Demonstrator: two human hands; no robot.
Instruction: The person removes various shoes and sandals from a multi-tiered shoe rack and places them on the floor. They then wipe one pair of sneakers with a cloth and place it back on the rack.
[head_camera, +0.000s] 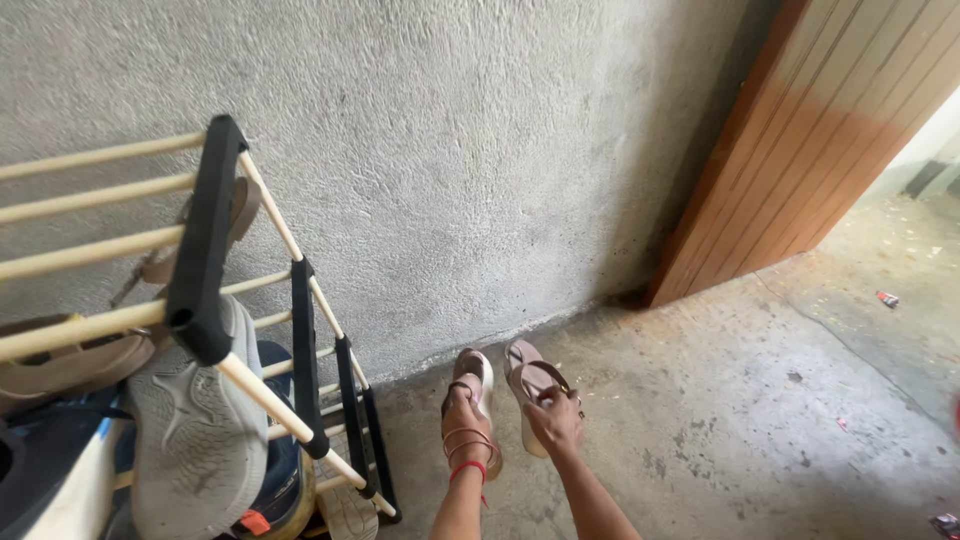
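Note:
Low on the concrete floor, near the base of the wall, my left hand (464, 418) grips a pink strapped sandal (478, 373); a red thread band circles that wrist. Right beside it, my right hand (556, 420) holds a second pink sandal (527, 368) by its strap, sole facing up. The two sandals lie side by side, almost touching, toes pointing at the wall. Both forearms reach in from the bottom edge.
A shoe rack (205, 250) with pale wooden rods and black plastic joints stands at the left, holding a grey sneaker (195, 430) and tan sandals. A rough grey wall (480, 150) lies ahead; a brown wooden door (800, 150) stands open at the right. Small litter dots the floor.

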